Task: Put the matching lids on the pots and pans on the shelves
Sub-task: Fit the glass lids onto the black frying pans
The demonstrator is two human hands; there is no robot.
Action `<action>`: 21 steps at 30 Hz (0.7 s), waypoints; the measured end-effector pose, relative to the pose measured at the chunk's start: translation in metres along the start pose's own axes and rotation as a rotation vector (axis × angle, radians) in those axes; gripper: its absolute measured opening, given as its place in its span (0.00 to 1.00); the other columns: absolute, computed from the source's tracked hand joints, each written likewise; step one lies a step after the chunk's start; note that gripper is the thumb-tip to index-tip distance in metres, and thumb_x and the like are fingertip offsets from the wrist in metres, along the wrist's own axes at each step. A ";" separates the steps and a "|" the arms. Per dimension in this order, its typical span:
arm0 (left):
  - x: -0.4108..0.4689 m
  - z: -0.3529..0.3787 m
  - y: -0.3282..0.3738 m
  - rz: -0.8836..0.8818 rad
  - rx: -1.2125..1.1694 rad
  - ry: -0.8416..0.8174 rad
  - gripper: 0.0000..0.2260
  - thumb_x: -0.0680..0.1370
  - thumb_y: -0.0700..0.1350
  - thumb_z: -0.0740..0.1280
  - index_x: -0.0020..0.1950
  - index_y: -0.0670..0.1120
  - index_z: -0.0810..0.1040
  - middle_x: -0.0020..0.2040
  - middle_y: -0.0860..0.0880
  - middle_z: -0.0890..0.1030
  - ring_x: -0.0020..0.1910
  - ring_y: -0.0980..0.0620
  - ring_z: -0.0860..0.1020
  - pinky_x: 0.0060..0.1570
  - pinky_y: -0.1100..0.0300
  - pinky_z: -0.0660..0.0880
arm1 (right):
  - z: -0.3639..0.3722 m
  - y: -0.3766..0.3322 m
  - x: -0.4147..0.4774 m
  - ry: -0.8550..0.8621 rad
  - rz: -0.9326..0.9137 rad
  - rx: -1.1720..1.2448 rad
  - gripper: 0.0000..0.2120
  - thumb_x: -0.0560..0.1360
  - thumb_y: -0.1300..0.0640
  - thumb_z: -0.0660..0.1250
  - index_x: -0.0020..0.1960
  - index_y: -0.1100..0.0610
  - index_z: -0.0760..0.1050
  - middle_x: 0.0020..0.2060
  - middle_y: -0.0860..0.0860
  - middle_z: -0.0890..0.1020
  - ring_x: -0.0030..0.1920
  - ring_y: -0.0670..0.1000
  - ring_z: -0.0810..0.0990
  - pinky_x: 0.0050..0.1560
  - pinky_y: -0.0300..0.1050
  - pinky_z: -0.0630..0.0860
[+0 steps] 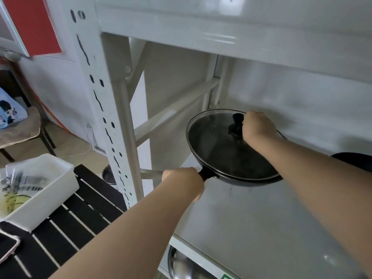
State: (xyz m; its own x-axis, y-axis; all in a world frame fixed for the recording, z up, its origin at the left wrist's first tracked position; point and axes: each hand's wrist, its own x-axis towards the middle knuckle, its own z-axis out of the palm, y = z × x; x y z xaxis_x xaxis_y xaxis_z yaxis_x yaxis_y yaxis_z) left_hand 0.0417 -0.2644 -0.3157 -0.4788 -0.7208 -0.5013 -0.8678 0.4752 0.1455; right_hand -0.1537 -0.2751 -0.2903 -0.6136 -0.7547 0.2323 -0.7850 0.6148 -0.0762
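A black pan (247, 181) sits tilted above the white shelf board (261, 218), its rim raised at the back. A glass lid (211, 141) with a black knob (237, 125) covers it. My left hand (184, 181) grips the pan's black handle (207, 174) at the shelf's left side. My right hand (256, 126) holds the lid's knob from the right. A second dark pan (354, 158) shows partly behind my right forearm. On the shelf below, a metal pot or lid (181, 264) peeks out.
The white metal rack's upright post (104, 109) stands left of the pan, with an upper shelf (221, 35) close overhead. To the left is a black slatted table (66, 228) with a white tub (40, 190) and a phone (8, 248). A chair stands further left.
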 end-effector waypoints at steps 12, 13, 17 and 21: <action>0.010 0.003 -0.010 0.062 0.002 0.012 0.10 0.76 0.43 0.64 0.55 0.46 0.69 0.38 0.50 0.71 0.40 0.48 0.78 0.54 0.58 0.76 | -0.019 -0.001 -0.003 -0.171 -0.168 -0.339 0.14 0.74 0.66 0.66 0.59 0.64 0.73 0.31 0.53 0.64 0.41 0.57 0.73 0.46 0.49 0.74; 0.011 0.003 -0.011 0.072 0.014 0.023 0.08 0.76 0.43 0.64 0.53 0.46 0.68 0.38 0.50 0.71 0.38 0.49 0.77 0.51 0.58 0.76 | -0.019 -0.002 -0.003 -0.170 -0.178 -0.350 0.15 0.74 0.66 0.67 0.60 0.63 0.72 0.31 0.53 0.63 0.41 0.57 0.73 0.46 0.50 0.74; 0.017 0.004 -0.013 0.075 0.051 0.035 0.08 0.75 0.43 0.65 0.51 0.46 0.68 0.38 0.49 0.71 0.37 0.49 0.77 0.50 0.58 0.77 | -0.019 0.000 0.000 -0.170 -0.158 -0.332 0.10 0.75 0.66 0.64 0.57 0.64 0.74 0.32 0.54 0.67 0.41 0.58 0.74 0.44 0.49 0.73; 0.022 0.000 -0.006 0.072 0.211 0.034 0.13 0.74 0.50 0.68 0.56 0.48 0.73 0.37 0.51 0.71 0.45 0.48 0.77 0.53 0.57 0.76 | -0.017 0.005 -0.002 -0.156 -0.108 -0.208 0.09 0.76 0.63 0.64 0.56 0.63 0.77 0.36 0.55 0.72 0.40 0.58 0.74 0.41 0.46 0.71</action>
State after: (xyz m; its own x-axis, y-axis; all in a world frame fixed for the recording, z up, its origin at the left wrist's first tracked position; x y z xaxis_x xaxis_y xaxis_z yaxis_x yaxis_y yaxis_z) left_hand 0.0364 -0.2834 -0.3281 -0.5456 -0.6960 -0.4668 -0.7859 0.6183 -0.0033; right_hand -0.1550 -0.2663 -0.2750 -0.5460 -0.8344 0.0753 -0.8218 0.5509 0.1456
